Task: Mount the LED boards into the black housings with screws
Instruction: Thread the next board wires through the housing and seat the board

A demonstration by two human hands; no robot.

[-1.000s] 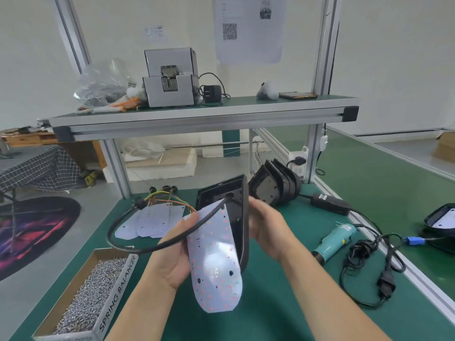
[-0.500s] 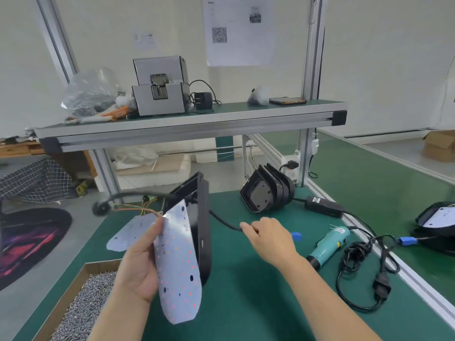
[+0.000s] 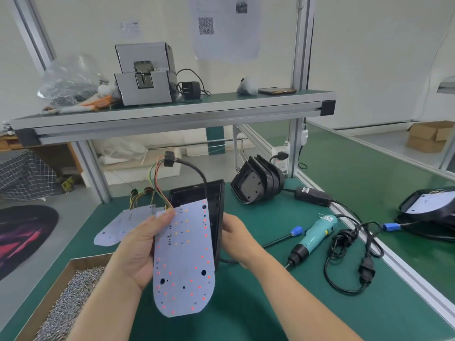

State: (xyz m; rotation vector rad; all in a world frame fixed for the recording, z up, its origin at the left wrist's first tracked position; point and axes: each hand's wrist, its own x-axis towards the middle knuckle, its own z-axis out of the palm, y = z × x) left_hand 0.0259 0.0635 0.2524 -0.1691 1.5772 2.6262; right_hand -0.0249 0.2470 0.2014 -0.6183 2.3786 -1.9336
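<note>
pale walls (image 3: pixel 369 45), green-topped aluminium workbench (image 3: pixel 270 303)

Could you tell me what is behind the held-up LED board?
The black housing, gripped by the right hand; its upper cavity and side wall show. The LED board, in the left hand, covers the rest inside.

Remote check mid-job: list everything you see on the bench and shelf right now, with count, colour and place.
LED board: one, white with red and orange dots, in the left hand.
housing: one, black, behind that board.
spare boards: at least two, white, flat on the table.
stacked housings: several, black, back of the table.
screwdriver: one, teal, table right.
screw box: one, brown cardboard, near left.
adapter: one, black, beside the stacked housings.
feeder machine: one, grey, on the shelf.
phone: one, dark, shelf right end.
left hand: grips the LED board.
right hand: holds the housing.
</note>
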